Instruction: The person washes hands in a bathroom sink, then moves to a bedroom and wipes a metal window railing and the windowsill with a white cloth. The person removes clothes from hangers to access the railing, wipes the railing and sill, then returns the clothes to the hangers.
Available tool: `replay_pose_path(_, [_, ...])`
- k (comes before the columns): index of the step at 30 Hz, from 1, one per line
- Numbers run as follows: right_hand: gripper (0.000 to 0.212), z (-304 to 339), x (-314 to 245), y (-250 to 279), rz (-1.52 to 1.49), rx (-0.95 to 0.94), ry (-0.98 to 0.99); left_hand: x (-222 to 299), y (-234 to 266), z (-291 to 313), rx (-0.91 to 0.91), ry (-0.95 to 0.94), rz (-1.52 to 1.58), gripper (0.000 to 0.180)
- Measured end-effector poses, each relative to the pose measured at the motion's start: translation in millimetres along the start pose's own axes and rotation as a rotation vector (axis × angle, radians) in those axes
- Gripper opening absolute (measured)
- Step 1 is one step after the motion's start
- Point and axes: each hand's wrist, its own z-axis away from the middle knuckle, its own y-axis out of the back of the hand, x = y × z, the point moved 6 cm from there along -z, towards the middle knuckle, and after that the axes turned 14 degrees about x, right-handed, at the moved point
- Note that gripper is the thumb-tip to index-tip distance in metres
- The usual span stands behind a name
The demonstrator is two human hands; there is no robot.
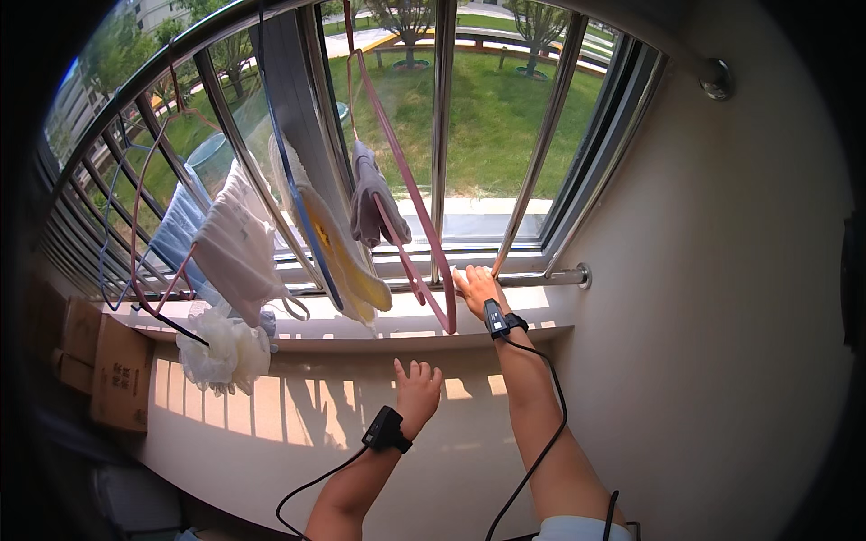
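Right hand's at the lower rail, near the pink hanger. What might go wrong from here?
The right hand sits close to the pink hanger; a bump might swing it and shake loose the gray cloth. The black cable looping beside the right forearm could snag on a railing bar.

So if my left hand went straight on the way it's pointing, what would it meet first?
Probably the window ledge, whose front edge lies just beyond the left hand's fingertips. The large pink hanger dips near that line too; depth is unclear.
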Motion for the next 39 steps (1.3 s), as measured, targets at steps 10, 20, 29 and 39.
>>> replay_pose_path(10, [0.04,-3,-18,-11,-0.09,0.209,0.103,-2,-1,10,-0.064,0.014,0.005,0.032])
replay_pose_path(20, [0.036,-24,28,96,-1.961,0.844,-1.043,18,58,-20,-0.047,-0.041,0.02,0.035])
replay_pose_path(29, [0.047,-152,95,331,-1.328,0.855,-0.504,53,108,-82,0.085,-0.081,0.047,0.037])
replay_pose_path(39, [0.031,-158,55,275,-0.64,0.937,-0.544,76,64,-67,-0.043,-0.09,0.037,0.035])
